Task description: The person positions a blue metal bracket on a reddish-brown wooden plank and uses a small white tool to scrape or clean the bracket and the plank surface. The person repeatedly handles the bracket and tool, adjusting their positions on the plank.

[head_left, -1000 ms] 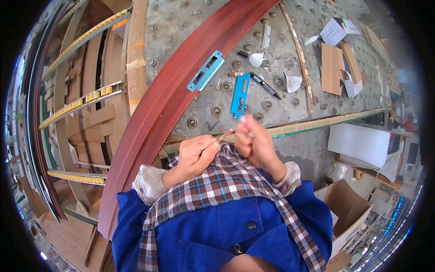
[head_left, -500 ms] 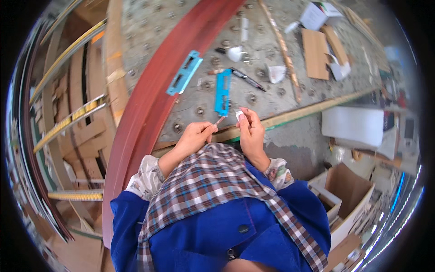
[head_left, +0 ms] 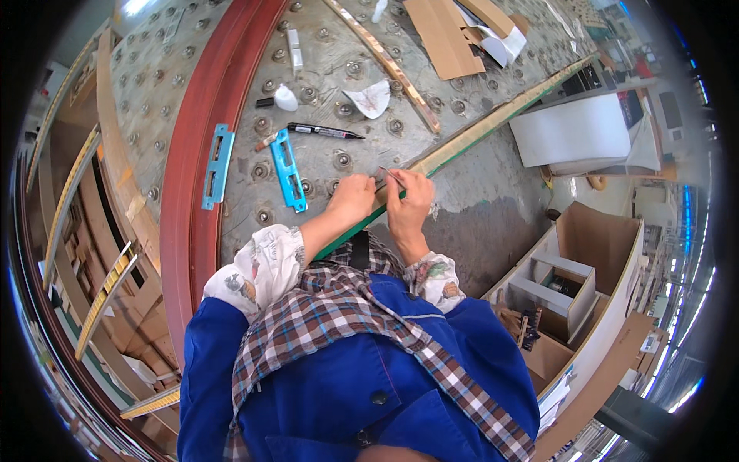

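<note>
left hand (head_left: 352,202): centre frame, grip closed on the near end of a thin metal strip (head_left: 390,179) at the table (head_left: 493,204) edge | right hand (head_left: 412,199): just beside it, fingers pinched shut on the same strip | beyond, centre-left: blue bracket (head_left: 288,169), second blue bracket (head_left: 218,166) | farther: black marker (head_left: 323,131), red curved moulding (head_left: 212,131) upper left

Thin pointed object (head_left: 390,177) between the fingertips of left hand (head_left: 352,199) and right hand (head_left: 410,199): too small to identify, possibly a blade or strip. Green-edged table rim (head_left: 462,142) hidden beneath both hands. Red curved frame (head_left: 196,177) cut off at upper and lower picture edges. Contents of cardboard box (head_left: 566,289) dark, indistinct.
</note>
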Demonstrator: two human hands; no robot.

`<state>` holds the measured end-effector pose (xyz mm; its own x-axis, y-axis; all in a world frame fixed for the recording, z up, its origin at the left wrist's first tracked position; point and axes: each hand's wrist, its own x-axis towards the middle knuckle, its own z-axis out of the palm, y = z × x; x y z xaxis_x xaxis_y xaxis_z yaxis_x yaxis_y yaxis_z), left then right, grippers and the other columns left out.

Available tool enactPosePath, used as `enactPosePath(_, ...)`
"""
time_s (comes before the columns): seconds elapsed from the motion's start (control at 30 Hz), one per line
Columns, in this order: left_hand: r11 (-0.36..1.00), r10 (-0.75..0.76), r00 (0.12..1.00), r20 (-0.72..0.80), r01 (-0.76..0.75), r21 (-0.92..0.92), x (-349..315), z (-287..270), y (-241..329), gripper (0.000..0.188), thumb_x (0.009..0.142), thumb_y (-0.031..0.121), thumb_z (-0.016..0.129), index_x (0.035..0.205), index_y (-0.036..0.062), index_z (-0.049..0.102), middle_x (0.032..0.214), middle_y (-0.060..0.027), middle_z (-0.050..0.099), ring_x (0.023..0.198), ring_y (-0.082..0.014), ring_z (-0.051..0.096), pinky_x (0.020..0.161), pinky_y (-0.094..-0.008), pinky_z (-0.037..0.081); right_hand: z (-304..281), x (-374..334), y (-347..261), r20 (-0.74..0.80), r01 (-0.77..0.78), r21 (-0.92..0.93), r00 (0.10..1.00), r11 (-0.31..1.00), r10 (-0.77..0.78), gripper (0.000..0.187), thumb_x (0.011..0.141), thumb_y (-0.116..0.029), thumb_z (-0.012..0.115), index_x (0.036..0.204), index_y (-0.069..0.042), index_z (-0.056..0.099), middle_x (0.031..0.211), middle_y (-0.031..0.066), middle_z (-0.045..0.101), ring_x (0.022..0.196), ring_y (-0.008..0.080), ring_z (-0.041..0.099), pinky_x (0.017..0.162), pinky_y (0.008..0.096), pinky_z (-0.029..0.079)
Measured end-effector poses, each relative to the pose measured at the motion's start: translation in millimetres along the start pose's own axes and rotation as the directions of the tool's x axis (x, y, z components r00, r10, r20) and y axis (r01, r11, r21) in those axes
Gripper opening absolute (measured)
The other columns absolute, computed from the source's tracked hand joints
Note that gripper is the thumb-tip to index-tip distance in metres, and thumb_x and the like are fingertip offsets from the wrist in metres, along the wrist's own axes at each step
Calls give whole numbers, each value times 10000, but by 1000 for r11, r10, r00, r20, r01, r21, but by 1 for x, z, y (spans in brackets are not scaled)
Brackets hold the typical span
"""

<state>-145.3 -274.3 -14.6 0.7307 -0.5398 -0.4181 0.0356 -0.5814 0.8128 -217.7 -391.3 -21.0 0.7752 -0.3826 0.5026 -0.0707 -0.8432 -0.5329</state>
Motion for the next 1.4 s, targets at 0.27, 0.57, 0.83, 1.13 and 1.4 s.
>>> enactPosePath(0.27, 970, 45, 984, -171, -2, 244, 11, 20, -22, 400, 938, 229, 415, 733, -32, 638, 612, -218, 611, 689, -405, 637, 737, -482, 500, 9, -4, 13, 81, 134, 132, 986, 982, -145, 205, 796, -24, 676, 999, -44, 664, 899, 96, 632, 823, 288, 601, 727, 372, 475)
enactPosePath(0.57, 974, -144, 989, -34, 148, 171, 6, 5, -2, 363, 903, 257, 442, 869, -24, 671, 927, -266, 645, 917, -453, 607, 851, -529, 470, 6, 0, 24, 178, 134, 279, 966, 951, -188, 198, 789, 21, 655, 982, -11, 627, 851, 128, 609, 751, 307, 606, 657, 374, 500)
enactPosePath(0.83, 986, -89, 996, -20, 91, 143, 10, 6, -9, 361, 895, 246, 437, 833, -24, 669, 909, -273, 636, 903, -451, 605, 852, -526, 468, 6, 5, 20, 178, 138, 306, 964, 942, -199, 139, 805, 18, 636, 938, -15, 615, 845, 128, 603, 740, 309, 609, 634, 372, 499)
enactPosePath(1.13, 988, -62, 998, -20, 64, 137, 6, 8, -6, 369, 900, 233, 430, 809, -28, 674, 882, -271, 638, 871, -451, 613, 838, -517, 478, 8, 13, 26, 165, 136, 235, 970, 962, -178, 149, 807, -12, 653, 952, -32, 626, 833, 112, 594, 726, 300, 611, 606, 374, 493)
enactPosePath(1.4, 996, 14, 996, -89, -6, 88, 10, 11, -12, 410, 926, 215, 390, 656, -8, 604, 530, -152, 596, 574, -320, 642, 693, -422, 523, 10, 16, 27, 185, 118, 217, 970, 969, -160, 166, 792, 14, 669, 950, -21, 636, 844, 121, 618, 713, 297, 624, 610, 359, 504)
